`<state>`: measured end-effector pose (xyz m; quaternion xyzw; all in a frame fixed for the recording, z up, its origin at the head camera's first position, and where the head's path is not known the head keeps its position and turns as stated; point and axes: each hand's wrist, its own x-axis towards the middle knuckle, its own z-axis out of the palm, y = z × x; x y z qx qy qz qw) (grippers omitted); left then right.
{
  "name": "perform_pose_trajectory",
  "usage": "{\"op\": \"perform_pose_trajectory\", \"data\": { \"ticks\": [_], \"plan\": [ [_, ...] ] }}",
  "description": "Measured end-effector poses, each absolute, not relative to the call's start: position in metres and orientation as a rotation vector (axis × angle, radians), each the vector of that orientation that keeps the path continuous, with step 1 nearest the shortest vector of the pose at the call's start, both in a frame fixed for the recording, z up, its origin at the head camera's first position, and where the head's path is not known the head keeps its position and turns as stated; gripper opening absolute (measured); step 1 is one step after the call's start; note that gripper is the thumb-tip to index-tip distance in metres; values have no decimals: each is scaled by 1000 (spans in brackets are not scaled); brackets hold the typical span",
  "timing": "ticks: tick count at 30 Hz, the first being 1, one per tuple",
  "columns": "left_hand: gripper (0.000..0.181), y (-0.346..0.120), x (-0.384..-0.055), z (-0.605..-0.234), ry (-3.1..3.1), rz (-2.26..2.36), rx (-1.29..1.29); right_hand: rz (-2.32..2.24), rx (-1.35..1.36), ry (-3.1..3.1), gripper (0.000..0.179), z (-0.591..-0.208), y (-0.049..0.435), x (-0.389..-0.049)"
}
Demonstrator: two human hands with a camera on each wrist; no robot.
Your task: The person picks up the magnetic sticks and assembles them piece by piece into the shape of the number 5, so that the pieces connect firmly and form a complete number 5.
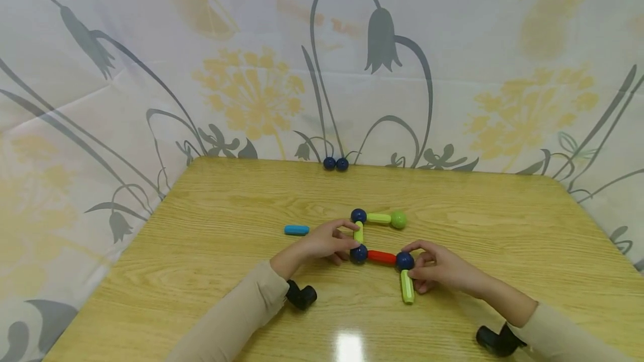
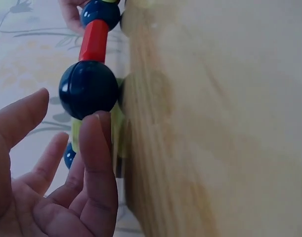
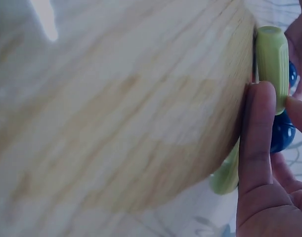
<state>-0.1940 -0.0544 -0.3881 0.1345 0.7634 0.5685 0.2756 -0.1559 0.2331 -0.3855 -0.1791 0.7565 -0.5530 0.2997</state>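
Observation:
On the table lies a chain of toy construction rods and balls. My left hand is at its corner, a fingertip touching a dark blue ball beside a yellow-green rod; another finger stands apart from the ball. A red rod joins this ball to a second blue ball. There my right hand pinches a yellow-green rod near its ball end; the rod's other end points toward me. Farther back, a third blue ball, another yellow-green rod and a green ball continue the chain.
A loose blue rod lies left of the chain. Two dark blue balls sit together at the back edge of the wooden table, against a flower-patterned cloth. Black devices show below both wrists.

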Motion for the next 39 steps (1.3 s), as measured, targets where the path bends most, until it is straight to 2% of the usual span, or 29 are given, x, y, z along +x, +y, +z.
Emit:
{"op": "perform_pose_trajectory", "data": {
  "ticks": [22,39],
  "plan": [
    [36,-67,-236,-377,2298,1610,331,-1446,-492,1944,46,-389,236,-164],
    [36,-56,-278,-371,2366,1813,85,-1435,-419,1943,48,-388,234,-167]
  ]
}}
